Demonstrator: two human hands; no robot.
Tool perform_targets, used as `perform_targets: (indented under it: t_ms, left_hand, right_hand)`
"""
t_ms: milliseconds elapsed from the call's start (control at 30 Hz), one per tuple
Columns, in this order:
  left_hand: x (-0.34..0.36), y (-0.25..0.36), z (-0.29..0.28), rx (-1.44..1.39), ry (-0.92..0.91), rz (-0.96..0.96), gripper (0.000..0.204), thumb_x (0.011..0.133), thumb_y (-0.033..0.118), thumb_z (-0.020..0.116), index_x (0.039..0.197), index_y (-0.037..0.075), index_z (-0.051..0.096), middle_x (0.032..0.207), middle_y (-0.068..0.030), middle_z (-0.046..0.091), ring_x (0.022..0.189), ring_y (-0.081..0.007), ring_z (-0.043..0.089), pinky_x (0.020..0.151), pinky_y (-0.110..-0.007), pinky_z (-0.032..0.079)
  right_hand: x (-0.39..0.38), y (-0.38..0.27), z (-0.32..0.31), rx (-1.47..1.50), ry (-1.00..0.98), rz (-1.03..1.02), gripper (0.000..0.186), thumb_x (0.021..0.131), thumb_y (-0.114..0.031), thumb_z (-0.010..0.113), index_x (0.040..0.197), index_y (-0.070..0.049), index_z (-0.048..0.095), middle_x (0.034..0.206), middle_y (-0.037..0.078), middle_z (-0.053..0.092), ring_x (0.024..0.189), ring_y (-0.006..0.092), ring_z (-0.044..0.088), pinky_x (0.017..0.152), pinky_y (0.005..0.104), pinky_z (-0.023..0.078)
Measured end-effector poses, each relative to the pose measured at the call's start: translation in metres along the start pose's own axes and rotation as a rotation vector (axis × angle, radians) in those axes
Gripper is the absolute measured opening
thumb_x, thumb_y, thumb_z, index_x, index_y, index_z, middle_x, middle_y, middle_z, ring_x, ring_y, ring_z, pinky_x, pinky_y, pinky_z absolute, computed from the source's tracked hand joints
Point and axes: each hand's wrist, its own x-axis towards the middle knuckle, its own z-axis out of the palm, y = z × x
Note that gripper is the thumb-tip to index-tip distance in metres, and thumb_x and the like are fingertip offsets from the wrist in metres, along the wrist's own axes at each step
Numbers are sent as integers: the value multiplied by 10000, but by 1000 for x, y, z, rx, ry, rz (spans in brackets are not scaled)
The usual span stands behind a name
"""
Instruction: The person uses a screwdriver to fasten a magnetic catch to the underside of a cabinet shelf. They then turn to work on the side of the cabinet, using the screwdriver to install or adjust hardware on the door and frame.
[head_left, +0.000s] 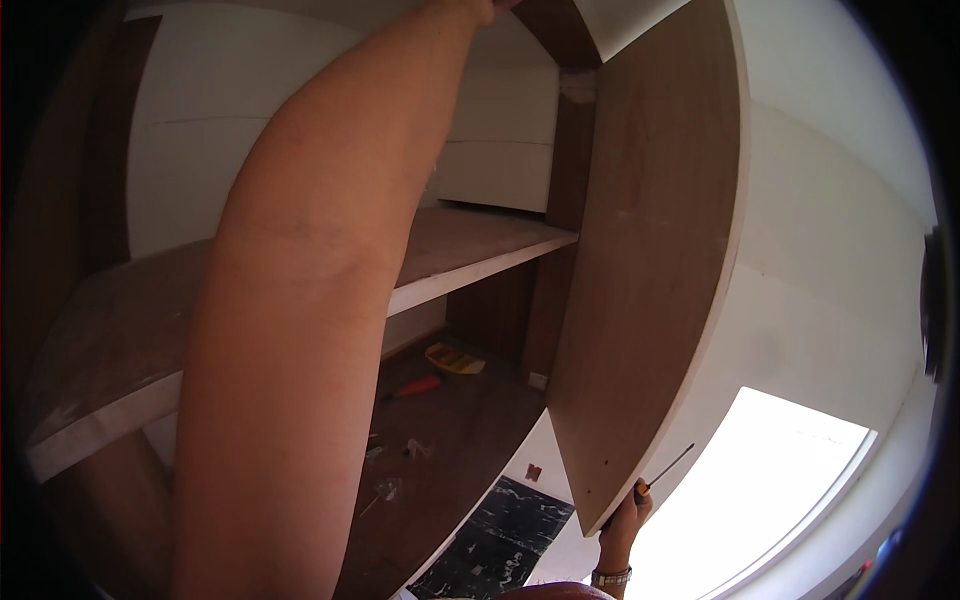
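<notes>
My left forearm rises across the middle of the view, and my left hand [484, 10] is cut off at the top edge near the cabinet's upper frame; its fingers are hidden. At the lower right, my right hand [624, 522] is closed round a screwdriver [668, 470] with a dark and yellow handle, its shaft pointing up and right. That hand is at the bottom corner of a brown wooden cabinet door [660, 200], which hangs swung outward. Whether its fingers also grip the door edge, I cannot tell. A bracelet or watch band [611, 577] circles the right wrist.
Inside the cabinet runs a brown shelf [485, 240] with a pale front edge. On the cabinet floor lie a red-handled tool [416, 386], a yellow object [455, 358] and small clear plastic bits [386, 490]. Below is a black marbled surface [510, 530]; a bright opening [770, 480] stands right.
</notes>
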Motion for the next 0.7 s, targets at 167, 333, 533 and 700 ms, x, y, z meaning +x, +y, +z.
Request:
perform_targets:
  t_ms: [167, 333, 533, 700]
  left_hand:
    - [-1, -1, 0, -51, -3, 0, 289, 1007, 242, 606, 1243, 89, 671, 1178, -125, 688, 1108, -265, 657, 984, -410, 508]
    - [0, 2, 4, 1, 3, 8, 248, 1017, 219, 606, 1207, 70, 666, 1156, -112, 695, 1078, -247, 668, 952, -391, 522]
    - [3, 2, 6, 36, 52, 13, 214, 1039, 200, 588, 1179, 69, 684, 1110, -94, 714, 1043, -233, 682, 927, -384, 540]
    - [4, -1, 4, 52, 79, 18, 214, 1036, 217, 606, 1156, 63, 694, 1095, -89, 721, 1029, -228, 689, 924, -382, 544]
  right_hand:
    - [-1, -4, -1, 0, -3, -9, 190, 1026, -146, 628, 958, 28, 662, 844, 24, 677, 744, 92, 624, 685, 252, 510]
    - [-1, -8, -2, 7, -16, 22, 190, 1023, -149, 632, 977, 33, 662, 850, 28, 677, 754, 93, 624, 687, 253, 512]
    - [-2, -15, 7, -61, 89, -31, 190, 1014, -159, 643, 997, 29, 664, 805, 30, 648, 667, 87, 603, 581, 237, 492]
    - [-17, -76, 25, -126, 226, -90, 176, 979, -146, 651, 1061, 10, 636, 676, 14, 534, 453, 59, 460, 364, 199, 329]
